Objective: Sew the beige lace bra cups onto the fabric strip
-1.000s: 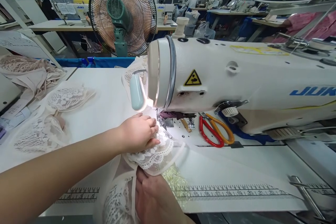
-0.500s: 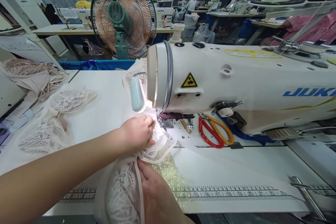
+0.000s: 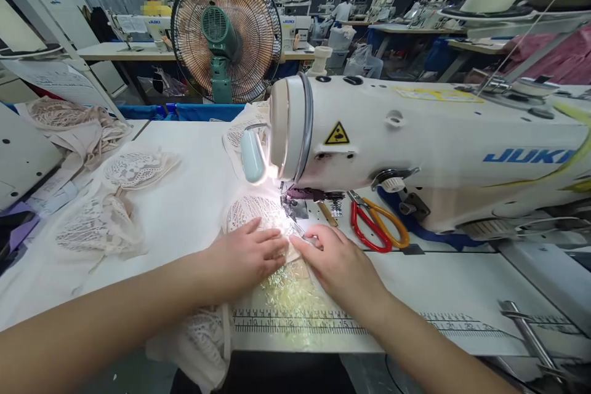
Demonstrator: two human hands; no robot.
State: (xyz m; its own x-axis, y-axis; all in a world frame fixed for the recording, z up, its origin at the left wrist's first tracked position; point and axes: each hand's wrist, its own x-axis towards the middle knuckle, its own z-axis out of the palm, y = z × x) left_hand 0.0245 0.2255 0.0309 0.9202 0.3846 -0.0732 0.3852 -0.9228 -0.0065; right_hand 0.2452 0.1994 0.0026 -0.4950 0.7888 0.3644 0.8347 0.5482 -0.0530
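Observation:
A white lace bra cup [image 3: 252, 212] lies beneath the needle end of the sewing machine [image 3: 397, 129], lit by its lamp. My left hand [image 3: 244, 255] rests flat on the cup's near part, fingers stretched out and slightly apart. At the cup's right edge, beside the thin metal guide, the thumb and forefinger of my right hand [image 3: 344, 265] are pinched on the fabric. Another lace cup [image 3: 203, 332] of the piece hangs over the table's front edge below my left forearm. The needle and presser foot are partly lost in glare and shadow.
Red and orange-handled scissors [image 3: 376, 225] lie right of the needle area. More lace pieces [image 3: 95, 225] lie on the left. A ruler strip [image 3: 323, 323] runs along the front edge, under a yellowish clear film. A large fan [image 3: 226, 31] stands behind; people sit farther back.
My right hand has moved up from under the hanging cup to the fabric's right edge. My left hand has flattened onto the cup, and the second cup has dropped lower. The view has shifted slightly.

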